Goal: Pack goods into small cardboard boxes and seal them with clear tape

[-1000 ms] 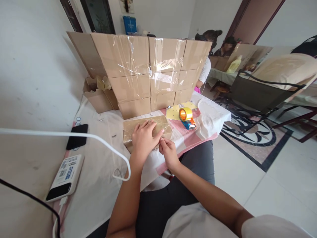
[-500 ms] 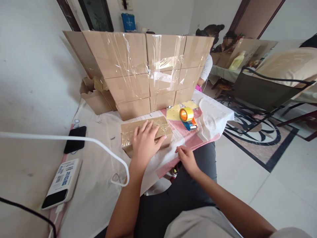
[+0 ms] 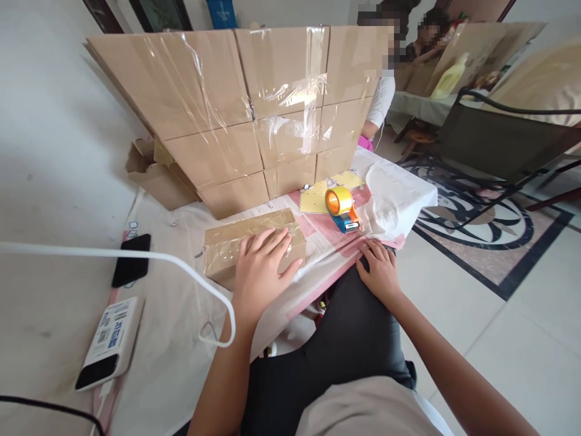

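Note:
A small taped cardboard box (image 3: pixel 227 243) lies on the cloth-covered table in front of me. My left hand (image 3: pixel 263 260) rests on its top near the right end, fingers stretched out and a little apart, not wrapped round it. My right hand (image 3: pixel 379 269) lies on my knee at the table's edge, palm down with the fingers spread, holding nothing. Just beyond it on the table stands a tape dispenser (image 3: pixel 344 211) with a yellow roll, blue and orange in its body. Behind the box rises a tall taped cardboard panel (image 3: pixel 218 115).
An open cardboard box (image 3: pixel 158 181) sits at the left by the wall. A black phone (image 3: pixel 131 260), a white power bank (image 3: pixel 109 339) and a looped white cable (image 3: pixel 190 275) are on the left side. Other people sit behind the panel; a folding chair (image 3: pixel 490 139) stands at right.
My right hand has moved right and forward, from curled near the table edge to spread on my knee. My left hand stays on the box. The whole view has shifted slightly.

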Action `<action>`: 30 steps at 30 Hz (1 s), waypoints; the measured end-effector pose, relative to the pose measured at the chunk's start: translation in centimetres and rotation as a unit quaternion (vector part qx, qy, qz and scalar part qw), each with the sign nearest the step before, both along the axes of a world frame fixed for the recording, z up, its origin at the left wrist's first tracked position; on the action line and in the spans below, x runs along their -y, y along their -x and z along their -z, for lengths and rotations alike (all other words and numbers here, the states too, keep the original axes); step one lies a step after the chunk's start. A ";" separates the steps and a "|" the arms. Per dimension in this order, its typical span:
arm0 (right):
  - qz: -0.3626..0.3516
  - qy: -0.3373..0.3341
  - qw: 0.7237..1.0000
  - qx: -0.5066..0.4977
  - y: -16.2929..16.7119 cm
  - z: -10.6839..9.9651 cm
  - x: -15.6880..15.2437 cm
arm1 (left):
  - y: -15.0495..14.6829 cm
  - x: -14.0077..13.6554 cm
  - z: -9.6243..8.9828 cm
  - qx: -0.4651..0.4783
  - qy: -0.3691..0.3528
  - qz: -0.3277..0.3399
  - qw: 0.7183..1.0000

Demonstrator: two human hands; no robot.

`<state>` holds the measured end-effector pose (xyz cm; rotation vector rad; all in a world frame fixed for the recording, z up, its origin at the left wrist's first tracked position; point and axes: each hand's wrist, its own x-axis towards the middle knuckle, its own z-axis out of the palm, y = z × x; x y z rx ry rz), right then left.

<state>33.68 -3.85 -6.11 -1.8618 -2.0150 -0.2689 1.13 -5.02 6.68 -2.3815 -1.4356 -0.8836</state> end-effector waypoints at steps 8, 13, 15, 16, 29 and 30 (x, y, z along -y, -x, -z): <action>-0.071 0.189 0.975 0.095 -0.8 -1.4 -3.6 | -1.4 -0.8 1.5 -0.025 -0.060 0.013 0.998; -0.131 0.266 0.950 0.098 -1.3 -2.0 -5.9 | -3.3 -0.5 3.0 -0.020 -0.082 -0.028 0.996; -0.139 0.276 0.947 0.087 -1.6 -2.1 -6.2 | -4.3 -0.3 3.7 -0.004 -0.092 -0.052 0.994; -0.138 0.279 0.947 0.081 -1.8 -2.2 -6.3 | -4.8 -0.2 4.1 0.003 -0.097 -0.060 0.993; -0.104 0.335 0.933 -0.080 -4.9 -11.6 -10.3 | -6.1 -0.6 9.9 0.038 -0.044 -0.062 0.996; -0.077 0.314 0.942 -0.092 -5.4 -13.2 -12.2 | -6.0 -0.4 10.2 0.031 -0.042 -0.060 0.997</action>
